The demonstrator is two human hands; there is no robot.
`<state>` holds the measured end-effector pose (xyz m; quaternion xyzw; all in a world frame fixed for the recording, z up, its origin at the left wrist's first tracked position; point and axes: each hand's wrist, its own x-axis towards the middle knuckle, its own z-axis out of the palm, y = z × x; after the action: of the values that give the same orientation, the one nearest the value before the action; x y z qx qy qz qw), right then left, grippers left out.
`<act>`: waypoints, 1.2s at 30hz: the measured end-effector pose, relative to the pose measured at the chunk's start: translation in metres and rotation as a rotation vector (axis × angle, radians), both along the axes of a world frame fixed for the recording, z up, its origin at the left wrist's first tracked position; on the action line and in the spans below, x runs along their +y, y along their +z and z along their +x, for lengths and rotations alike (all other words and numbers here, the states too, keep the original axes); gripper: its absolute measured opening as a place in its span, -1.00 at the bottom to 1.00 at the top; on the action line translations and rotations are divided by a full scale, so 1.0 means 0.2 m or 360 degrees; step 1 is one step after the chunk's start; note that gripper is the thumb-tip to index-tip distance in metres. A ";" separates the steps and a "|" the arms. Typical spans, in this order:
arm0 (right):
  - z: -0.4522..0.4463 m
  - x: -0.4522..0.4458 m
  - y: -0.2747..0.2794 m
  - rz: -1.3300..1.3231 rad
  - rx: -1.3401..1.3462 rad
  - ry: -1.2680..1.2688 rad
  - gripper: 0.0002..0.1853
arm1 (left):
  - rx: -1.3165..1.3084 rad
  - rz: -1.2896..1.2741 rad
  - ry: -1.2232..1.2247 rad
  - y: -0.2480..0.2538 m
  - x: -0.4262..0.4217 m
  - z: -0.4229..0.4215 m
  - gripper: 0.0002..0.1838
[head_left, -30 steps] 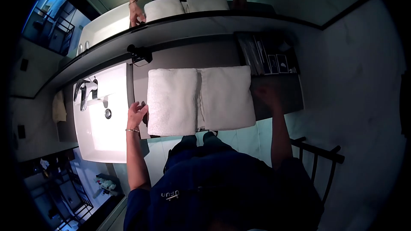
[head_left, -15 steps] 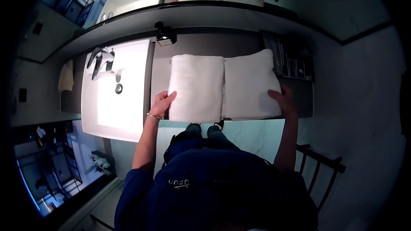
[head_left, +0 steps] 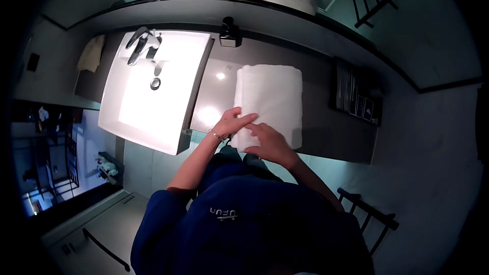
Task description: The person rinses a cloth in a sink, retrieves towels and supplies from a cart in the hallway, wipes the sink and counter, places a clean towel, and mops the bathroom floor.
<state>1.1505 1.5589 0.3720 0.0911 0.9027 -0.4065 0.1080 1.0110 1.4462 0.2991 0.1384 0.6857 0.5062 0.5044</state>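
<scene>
A folded white towel [head_left: 275, 97] lies flat on the grey surface [head_left: 333, 132] at the middle of the frame, its near end reaching the front edge. The left hand [head_left: 234, 122], with a bracelet [head_left: 217, 136] at the wrist, is at the towel's left side, thumb laid over the top; whether its fingers grasp the edge, I cannot tell. The right hand [head_left: 271, 145] rests on the near part, fingers slightly bent and just beside the left thumb (how firmly they press or pinch is unclear). Left of centre sits a white sink [head_left: 137, 122] with a chrome faucet [head_left: 143, 46]. A black bottle [head_left: 229, 35] stands at upper centre, and packets [head_left: 346, 90] fill a dark tray [head_left: 374, 103] toward the right.
</scene>
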 end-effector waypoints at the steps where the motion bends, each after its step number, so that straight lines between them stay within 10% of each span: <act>1: 0.02 0.03 -0.02 -0.0068 0.0041 -0.0021 -0.39 | 0.0010 0.0003 0.0032 0.02 0.02 -0.01 -0.68; 12: 0.48 0.59 0.16 -0.0320 0.0705 -0.1336 -0.75 | -0.1559 0.1152 0.0719 0.19 0.39 0.21 -0.48; 22: 0.51 0.52 0.02 -0.0161 -0.0009 -0.0916 -0.73 | -0.0777 0.0321 0.0464 -0.24 0.80 0.07 -0.60; 27: 0.43 0.56 0.02 -0.0301 -0.0032 -0.0932 -0.70 | 0.2211 -0.0234 -0.0197 -0.20 0.34 -0.23 -0.39; 32: 0.24 0.53 0.08 -0.0062 -0.0176 -0.0865 -0.69 | 0.2316 -0.0484 -0.0815 -0.19 0.38 -0.53 -0.11; 36: 0.12 0.50 0.08 0.0004 -0.0092 -0.0661 -0.67 | 0.2249 -0.0600 -0.0548 -0.37 0.35 -0.48 -0.08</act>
<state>1.1752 1.6579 0.3877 0.2869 0.8616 -0.4160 0.0476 0.9149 1.5168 0.2241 0.4470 0.8900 0.0847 0.0312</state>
